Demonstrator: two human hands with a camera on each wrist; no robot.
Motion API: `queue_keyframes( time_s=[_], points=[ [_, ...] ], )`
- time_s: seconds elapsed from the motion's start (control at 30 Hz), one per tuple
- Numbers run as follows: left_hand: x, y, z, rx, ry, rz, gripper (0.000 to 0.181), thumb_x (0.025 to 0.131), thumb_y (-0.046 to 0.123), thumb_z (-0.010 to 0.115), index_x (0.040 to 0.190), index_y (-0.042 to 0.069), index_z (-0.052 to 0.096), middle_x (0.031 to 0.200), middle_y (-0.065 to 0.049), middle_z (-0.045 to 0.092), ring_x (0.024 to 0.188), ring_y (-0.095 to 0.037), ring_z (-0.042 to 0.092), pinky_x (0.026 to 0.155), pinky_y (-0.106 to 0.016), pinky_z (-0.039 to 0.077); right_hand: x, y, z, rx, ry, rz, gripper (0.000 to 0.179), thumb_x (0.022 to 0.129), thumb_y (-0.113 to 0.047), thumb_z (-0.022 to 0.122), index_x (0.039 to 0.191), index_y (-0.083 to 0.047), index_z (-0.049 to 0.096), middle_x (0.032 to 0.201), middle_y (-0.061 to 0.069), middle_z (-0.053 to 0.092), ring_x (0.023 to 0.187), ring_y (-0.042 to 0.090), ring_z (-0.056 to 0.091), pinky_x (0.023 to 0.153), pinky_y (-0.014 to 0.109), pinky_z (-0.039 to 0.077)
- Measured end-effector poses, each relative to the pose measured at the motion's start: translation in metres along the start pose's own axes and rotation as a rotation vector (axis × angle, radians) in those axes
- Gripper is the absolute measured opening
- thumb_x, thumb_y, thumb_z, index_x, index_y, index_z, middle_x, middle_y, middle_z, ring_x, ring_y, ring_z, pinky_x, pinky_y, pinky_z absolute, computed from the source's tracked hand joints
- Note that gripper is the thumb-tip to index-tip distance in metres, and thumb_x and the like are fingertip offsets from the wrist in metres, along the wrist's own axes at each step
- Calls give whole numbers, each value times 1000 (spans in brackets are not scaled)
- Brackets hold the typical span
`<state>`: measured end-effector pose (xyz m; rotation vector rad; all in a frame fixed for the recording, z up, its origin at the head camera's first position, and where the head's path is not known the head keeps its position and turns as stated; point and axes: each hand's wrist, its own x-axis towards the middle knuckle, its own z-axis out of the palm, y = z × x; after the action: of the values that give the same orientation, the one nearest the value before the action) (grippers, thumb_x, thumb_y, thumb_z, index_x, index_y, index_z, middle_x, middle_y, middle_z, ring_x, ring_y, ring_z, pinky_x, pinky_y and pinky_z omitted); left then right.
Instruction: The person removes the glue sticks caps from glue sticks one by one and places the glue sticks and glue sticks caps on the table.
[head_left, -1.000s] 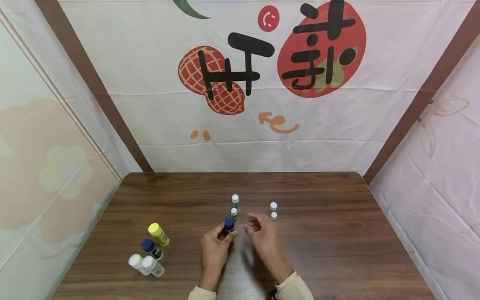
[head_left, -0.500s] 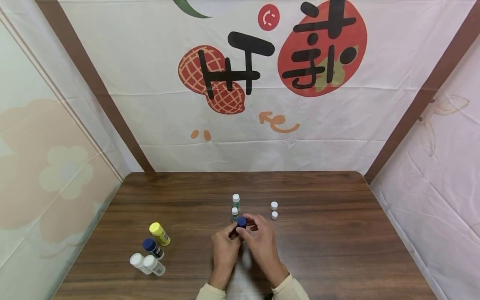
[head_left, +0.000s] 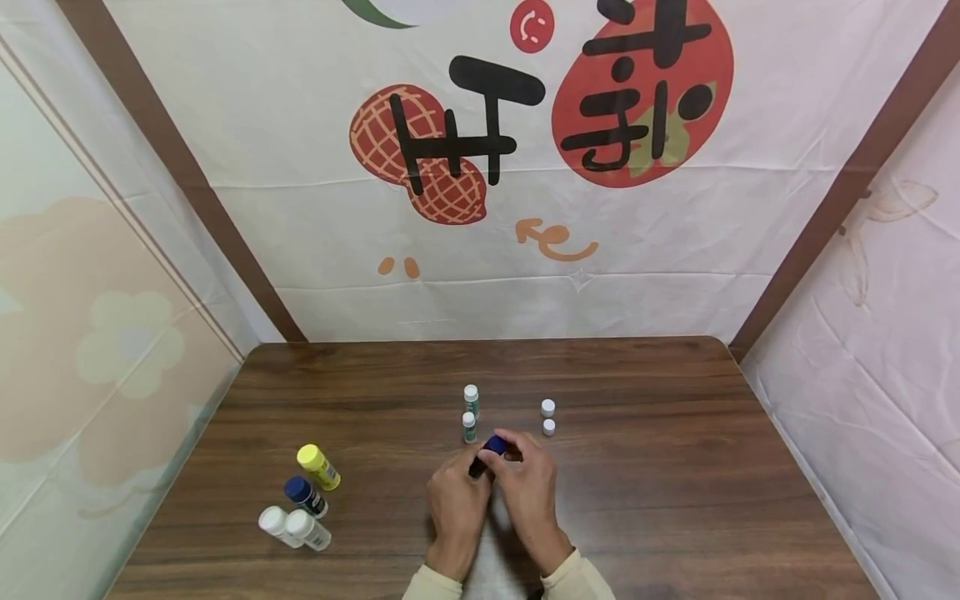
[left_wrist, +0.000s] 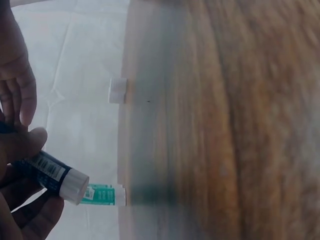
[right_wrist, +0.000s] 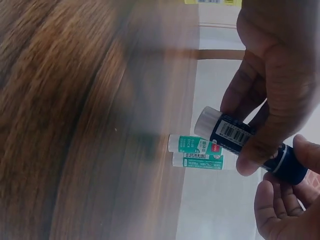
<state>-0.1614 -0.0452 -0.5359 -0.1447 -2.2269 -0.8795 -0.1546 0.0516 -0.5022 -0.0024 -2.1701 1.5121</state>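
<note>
In the head view my left hand grips a glue stick by its body, in front of me near the table's middle. That glue stick has a dark blue label with a barcode, a white base and a blue cap. It leans, base towards the left and cap towards the right. My right hand pinches the cap between thumb and fingers. Just beyond the hands two green-labelled glue sticks stand upright, one behind the other. Right of them sit two small white caps.
At the left of the wooden table stands a group: a yellow glue stick, a blue-capped glue stick and two white glue sticks. A printed cloth hangs behind the table's far edge.
My left hand has carried the blue-capped glue stick to the right. The right hand, apart from it at first, now pinches its cap. The glue stick has gone from near upright to tilted.
</note>
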Motion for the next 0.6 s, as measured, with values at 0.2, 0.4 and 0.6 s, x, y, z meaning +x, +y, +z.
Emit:
queue_keyframes(
  time_s=[0.2, 0.4, 0.6],
  points=[
    [3, 1, -2, -43, -75, -59, 33, 59, 3, 87, 88, 14, 77, 80, -4, 73, 68, -24, 70, 56, -41, 53, 3, -3, -4, 41, -28, 31, 29, 70, -7, 85, 97, -4, 75, 88, 3, 71, 73, 16, 66, 67, 28, 55],
    [4, -2, -5, -107, -170, -146, 30, 64, 10, 88, 91, 17, 78, 83, -2, 74, 73, -20, 70, 62, -39, 54, 6, -4, -9, 84, -67, 29, 29, 71, -5, 84, 99, -5, 75, 92, 4, 70, 75, 17, 66, 68, 29, 55],
    [5, -8, -9, -168, -231, -298, 28, 66, 10, 88, 92, 13, 77, 83, -1, 73, 72, -13, 66, 62, -32, 52, 17, 2, -20, 137, -72, 26, 29, 73, -5, 82, 101, -4, 73, 93, 9, 70, 76, 21, 64, 68, 28, 54]
  ],
)
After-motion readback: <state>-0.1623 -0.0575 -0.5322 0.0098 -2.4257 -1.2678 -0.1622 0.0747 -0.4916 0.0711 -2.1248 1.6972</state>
